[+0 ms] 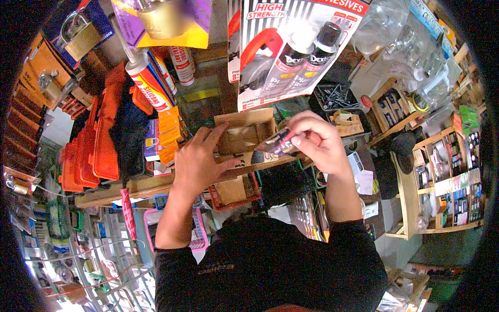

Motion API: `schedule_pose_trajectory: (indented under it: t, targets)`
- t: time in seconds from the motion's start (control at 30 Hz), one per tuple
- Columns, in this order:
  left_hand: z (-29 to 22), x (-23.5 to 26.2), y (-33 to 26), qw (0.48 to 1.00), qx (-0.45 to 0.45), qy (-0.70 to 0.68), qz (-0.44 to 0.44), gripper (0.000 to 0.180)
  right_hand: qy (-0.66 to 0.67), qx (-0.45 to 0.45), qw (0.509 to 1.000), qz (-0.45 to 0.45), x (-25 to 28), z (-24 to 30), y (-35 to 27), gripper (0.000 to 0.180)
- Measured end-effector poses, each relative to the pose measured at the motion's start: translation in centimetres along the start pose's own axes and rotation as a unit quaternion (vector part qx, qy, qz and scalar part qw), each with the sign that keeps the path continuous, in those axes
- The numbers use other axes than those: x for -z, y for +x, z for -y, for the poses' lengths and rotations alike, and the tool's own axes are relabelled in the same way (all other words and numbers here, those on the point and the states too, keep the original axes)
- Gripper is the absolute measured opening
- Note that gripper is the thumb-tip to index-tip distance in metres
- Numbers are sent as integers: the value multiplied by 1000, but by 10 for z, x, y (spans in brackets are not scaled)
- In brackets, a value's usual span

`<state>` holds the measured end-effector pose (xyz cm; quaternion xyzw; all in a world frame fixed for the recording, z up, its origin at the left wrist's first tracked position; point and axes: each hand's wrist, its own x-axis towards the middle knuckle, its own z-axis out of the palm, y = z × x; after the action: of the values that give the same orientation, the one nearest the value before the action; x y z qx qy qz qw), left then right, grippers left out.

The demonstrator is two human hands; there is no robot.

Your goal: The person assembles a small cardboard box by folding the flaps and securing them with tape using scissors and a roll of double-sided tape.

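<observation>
Over a crowded shop counter, the left hand (195,161) lies spread on the front of an open cardboard box (244,132), fingers loose and extended, thumb along the wooden ledge (156,184) below it — gripping nothing. The right hand (317,140) is closed on a small tube (278,143), dark with a purple band, held just beside the box's right wall and level with its rim. What lies inside the box cannot be told; its inner walls look bare brown.

Things press in on every side. To the left, touching one another, stand orange cases (91,151) on edge, and a stack of small orange packets (170,132) sits just beside the left hand. Above them a sealant cartridge (148,78) tilts down toward the box. Directly over the box hangs a large blister card (291,47) with two dark bottles — its lower edge comes close to the right hand's knuckles. Padlocks (78,36) on cards hang at upper left. Behind the right hand is a tray of loose screws (335,96), and near it a small cardboard carton (347,124). Clear bags (410,47) of glassware crowd the upper right.

Open room is scant: only the gap between the two hands over the box. Below the ledge, a red-rimmed tray (231,192) holds a cardboard piece. To the right, wooden shelves (416,192) carry small packaged goods, well apart from both hands.
</observation>
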<state>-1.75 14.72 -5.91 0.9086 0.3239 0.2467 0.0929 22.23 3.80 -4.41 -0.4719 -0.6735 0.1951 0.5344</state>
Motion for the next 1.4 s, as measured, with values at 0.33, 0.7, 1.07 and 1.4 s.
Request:
schedule_pose_trajectory:
  t: [0.33, 0.7, 1.07, 1.4]
  targets:
    - [1, -2, -3, 1000, 0, -12, -18, 74, -406, 81, 906, 88, -60, 8, 23, 19]
    - [-7, -4, -12, 1000, 20, -1, -18, 73, -530, 61, 837, 123, -75, -1, 8, 12]
    - [-5, -9, -15, 999, 3, -12, -36, 75, -567, 59, 820, 45, -87, -15, 12, 11]
    - [-3, -10, -13, 999, 45, 2, -2, 74, -514, 55, 845, 136, -88, -11, -1, 11]
